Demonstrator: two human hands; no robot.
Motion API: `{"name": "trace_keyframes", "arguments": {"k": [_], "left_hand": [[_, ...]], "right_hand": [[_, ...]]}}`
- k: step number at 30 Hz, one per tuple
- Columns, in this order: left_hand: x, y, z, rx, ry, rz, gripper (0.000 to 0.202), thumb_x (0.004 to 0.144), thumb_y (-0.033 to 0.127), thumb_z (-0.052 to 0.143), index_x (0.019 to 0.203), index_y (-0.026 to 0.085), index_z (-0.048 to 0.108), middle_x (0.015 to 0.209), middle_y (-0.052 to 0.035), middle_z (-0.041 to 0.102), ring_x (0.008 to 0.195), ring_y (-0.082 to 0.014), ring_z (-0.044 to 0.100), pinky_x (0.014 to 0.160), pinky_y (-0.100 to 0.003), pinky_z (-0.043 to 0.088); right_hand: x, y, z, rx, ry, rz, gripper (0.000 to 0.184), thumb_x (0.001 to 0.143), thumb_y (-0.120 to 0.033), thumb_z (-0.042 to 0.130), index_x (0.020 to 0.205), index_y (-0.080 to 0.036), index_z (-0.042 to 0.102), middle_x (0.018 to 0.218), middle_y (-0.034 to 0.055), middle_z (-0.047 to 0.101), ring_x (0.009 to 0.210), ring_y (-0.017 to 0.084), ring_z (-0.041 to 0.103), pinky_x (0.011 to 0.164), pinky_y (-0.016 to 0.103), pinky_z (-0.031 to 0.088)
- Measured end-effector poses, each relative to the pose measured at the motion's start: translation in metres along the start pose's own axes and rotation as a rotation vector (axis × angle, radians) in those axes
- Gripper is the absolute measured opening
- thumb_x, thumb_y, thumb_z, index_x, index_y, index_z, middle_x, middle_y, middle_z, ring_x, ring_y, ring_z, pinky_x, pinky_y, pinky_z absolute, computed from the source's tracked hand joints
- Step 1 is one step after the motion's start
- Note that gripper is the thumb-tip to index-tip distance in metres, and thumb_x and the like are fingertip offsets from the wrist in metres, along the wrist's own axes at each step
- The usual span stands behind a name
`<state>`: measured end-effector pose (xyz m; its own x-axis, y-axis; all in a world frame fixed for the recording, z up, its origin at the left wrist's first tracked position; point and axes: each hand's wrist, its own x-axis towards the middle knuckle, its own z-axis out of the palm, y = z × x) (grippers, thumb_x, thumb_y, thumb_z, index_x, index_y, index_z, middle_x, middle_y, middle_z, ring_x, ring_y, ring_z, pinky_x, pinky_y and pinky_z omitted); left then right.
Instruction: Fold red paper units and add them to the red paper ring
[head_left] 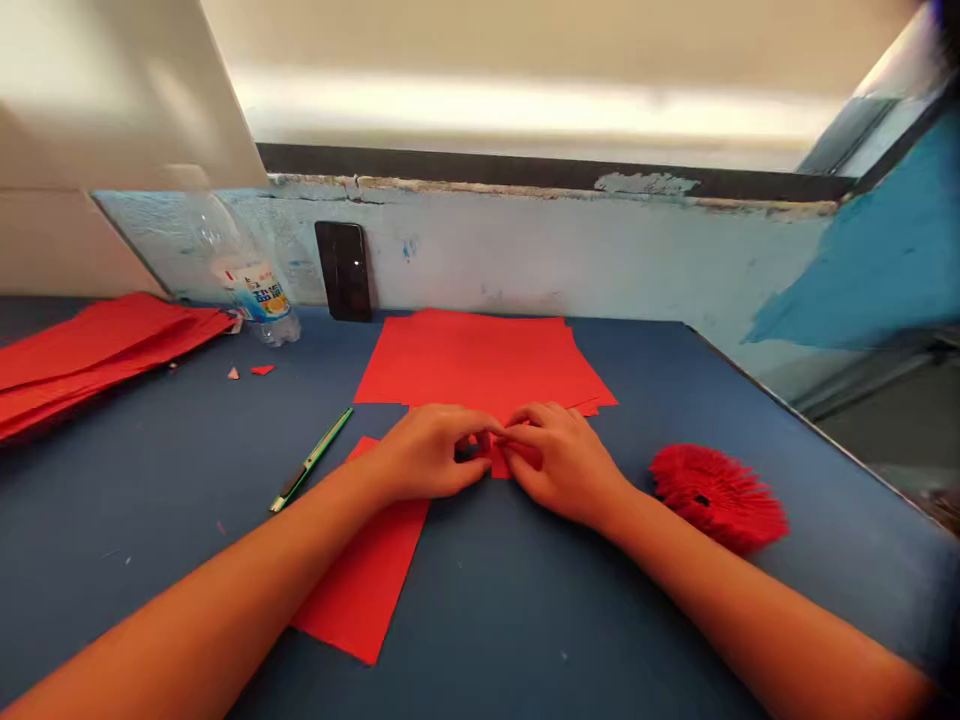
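A small piece of red paper (500,464) is pinched between my two hands at the middle of the blue table. My left hand (442,450) comes in from the left with its thumb and forefinger curled on the paper's left side. From the right, my right hand (559,458) grips it too, and the fingertips of both hands meet. Much of the piece is hidden by the fingers. A red paper strip (375,580) lies partly under my left forearm. Just beyond my hands is a stack of red sheets (480,355).
A green utility knife (311,460) lies left of my hands. On the right sits a fringed red paper bundle (716,498). Farther left are a plastic bottle (259,295), a phone (344,270) leaning on the wall, paper scraps (262,370) and more red paper (97,350).
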<state>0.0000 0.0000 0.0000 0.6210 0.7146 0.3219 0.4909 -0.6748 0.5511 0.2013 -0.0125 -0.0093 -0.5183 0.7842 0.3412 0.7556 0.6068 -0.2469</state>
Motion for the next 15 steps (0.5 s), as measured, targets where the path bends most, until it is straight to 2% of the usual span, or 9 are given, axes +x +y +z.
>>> {"name": "trace_keyframes", "arguments": {"k": [3,6,10,15], "left_hand": [[-0.0014,-0.0033,-0.0003,-0.091,0.022,-0.060,0.018,0.079,0.019,0.061,0.094,0.017,0.069,0.080,-0.0010,0.070,0.066,-0.0098,0.060,0.060,-0.020,0.043],[-0.0013,-0.0056,0.0009,-0.107,0.044,-0.071,0.012,0.077,0.017,0.063,0.086,0.018,0.071,0.079,-0.0007,0.070,0.068,-0.0103,0.060,0.063,-0.021,0.045],[0.0001,-0.0072,0.0025,-0.036,0.049,-0.024,0.010,0.073,0.016,0.067,0.083,0.019,0.071,0.079,-0.0013,0.069,0.081,-0.0151,0.060,0.075,-0.026,0.045],[-0.0010,-0.0106,0.0036,0.115,0.026,0.052,0.012,0.076,0.025,0.067,0.085,0.020,0.073,0.085,-0.0038,0.068,0.088,-0.0191,0.056,0.082,-0.033,0.043]], "right_hand": [[-0.0018,0.0008,0.0014,0.018,0.005,0.008,0.020,0.081,-0.015,0.058,0.094,-0.023,0.071,0.098,0.0034,0.060,0.092,0.022,0.053,0.081,0.034,0.038],[-0.0028,0.0016,0.0024,0.035,0.010,0.026,0.019,0.080,-0.016,0.059,0.093,-0.024,0.070,0.101,0.0034,0.060,0.093,0.022,0.053,0.083,0.035,0.038],[-0.0031,0.0018,0.0029,0.049,0.018,0.043,0.018,0.080,-0.015,0.059,0.092,-0.024,0.069,0.103,0.0032,0.060,0.094,0.023,0.053,0.085,0.037,0.037],[-0.0019,0.0013,0.0028,0.059,0.017,0.056,0.013,0.080,-0.015,0.059,0.090,-0.022,0.065,0.099,0.0026,0.062,0.093,0.023,0.053,0.081,0.036,0.036]]}}
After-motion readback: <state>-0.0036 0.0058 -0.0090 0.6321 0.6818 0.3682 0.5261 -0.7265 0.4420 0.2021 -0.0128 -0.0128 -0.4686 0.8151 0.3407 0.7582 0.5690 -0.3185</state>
